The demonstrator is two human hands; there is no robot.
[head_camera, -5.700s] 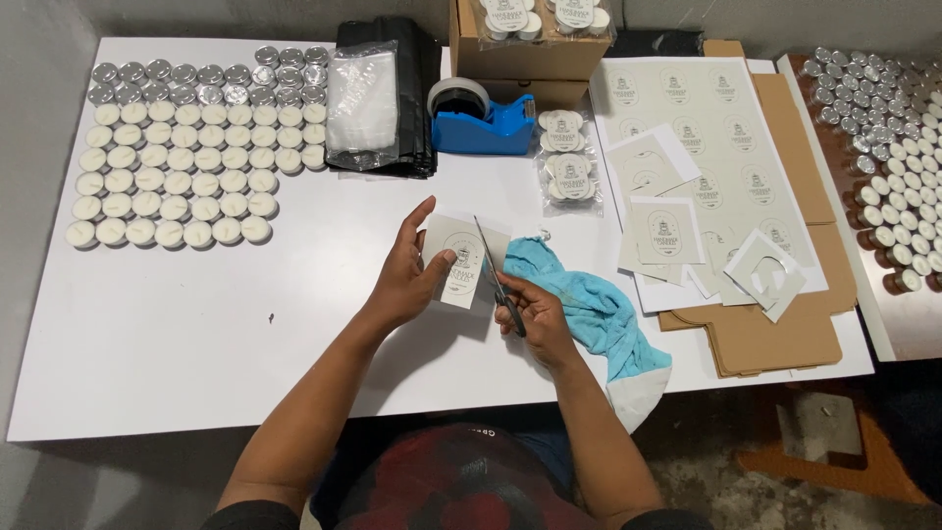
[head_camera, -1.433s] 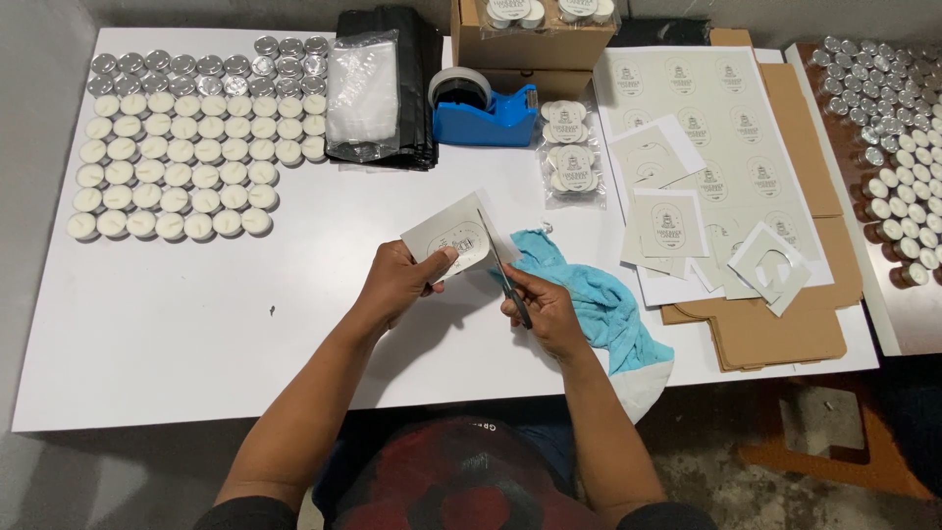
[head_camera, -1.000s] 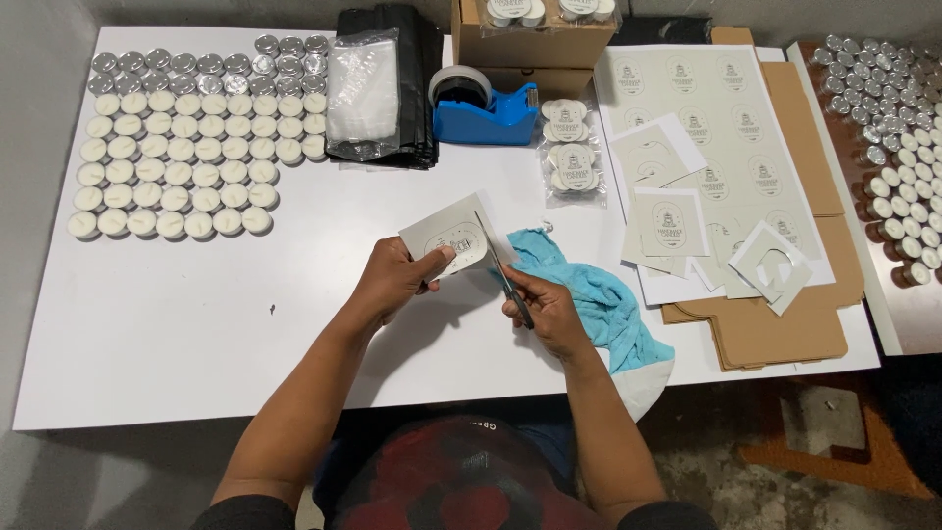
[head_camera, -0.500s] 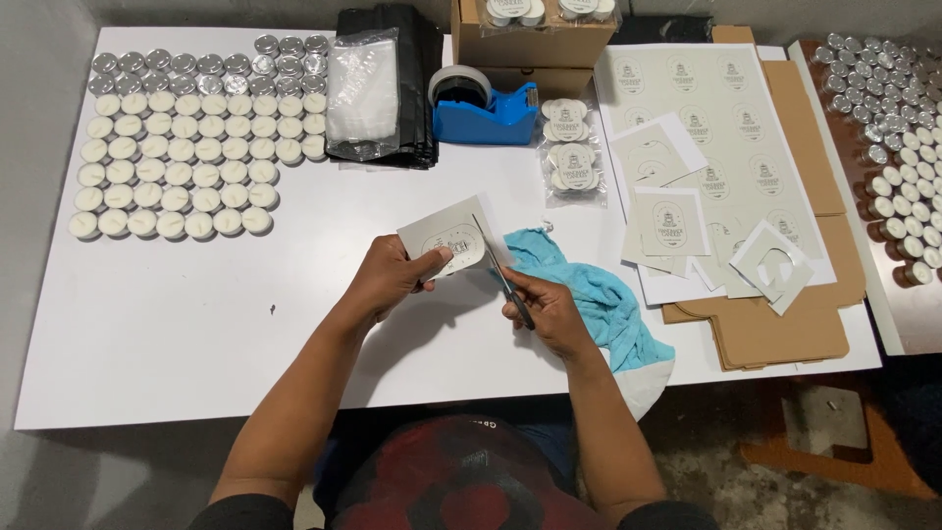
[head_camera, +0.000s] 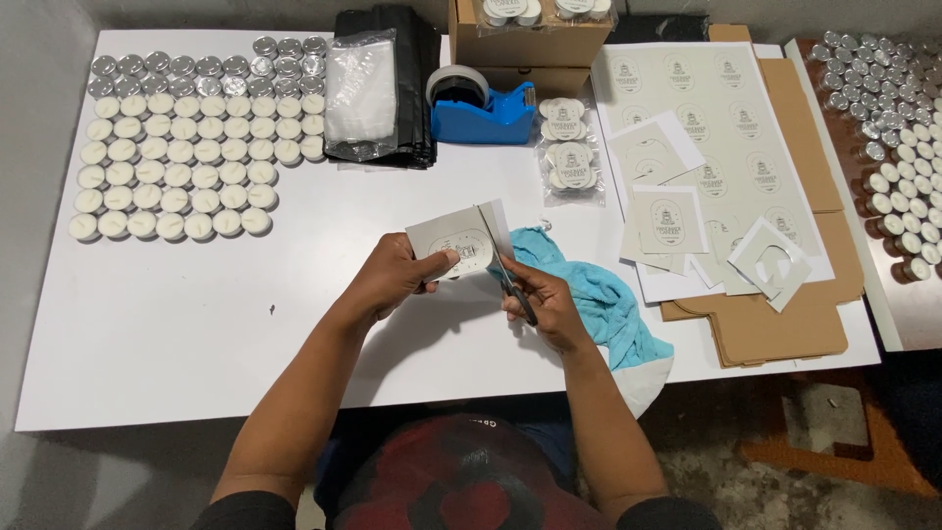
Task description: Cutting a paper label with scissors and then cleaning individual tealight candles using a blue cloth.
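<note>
While left hand (head_camera: 392, 280) pinches label card (head_camera: 459, 240), right hand (head_camera: 545, 304) w/ scissors (head_camera: 505, 270) cutting it

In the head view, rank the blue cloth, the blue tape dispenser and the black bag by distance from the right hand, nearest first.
From the right hand, which holds scissors:
1. Blue cloth, right beside it on the table's near edge.
2. Blue tape dispenser, farther up the table, almost straight ahead.
3. Black bag, ahead and to the left, beyond the dispenser.

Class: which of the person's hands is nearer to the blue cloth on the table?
Right. The right hand, working scissors, lies at the blue cloth's left edge; the left hand holds a label square further left.
</note>
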